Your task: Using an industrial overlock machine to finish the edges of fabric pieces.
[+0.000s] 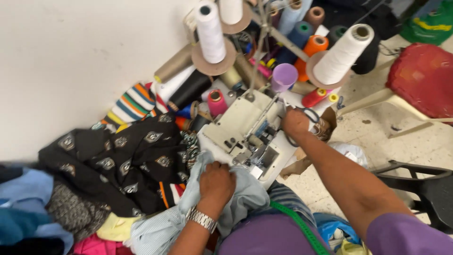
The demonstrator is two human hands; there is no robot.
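Overhead view of a person seated at a cream overlock sewing machine. The left hand, a metal watch on its wrist, is closed on a bunched pale blue-green cloth, which lies in front of the machine, its edge up against the machine's needle area. The right hand reaches to the machine's far right side, beside a pair of black-handled scissors; its fingers are curled, but whether they grip the scissors cannot be told. Behind the machine stand thread cones: white, a second white, orange and pink. To the left lies a black patterned fabric on heaped garments. A green measuring tape hangs across the person's purple shirt. A red chair stands at right.
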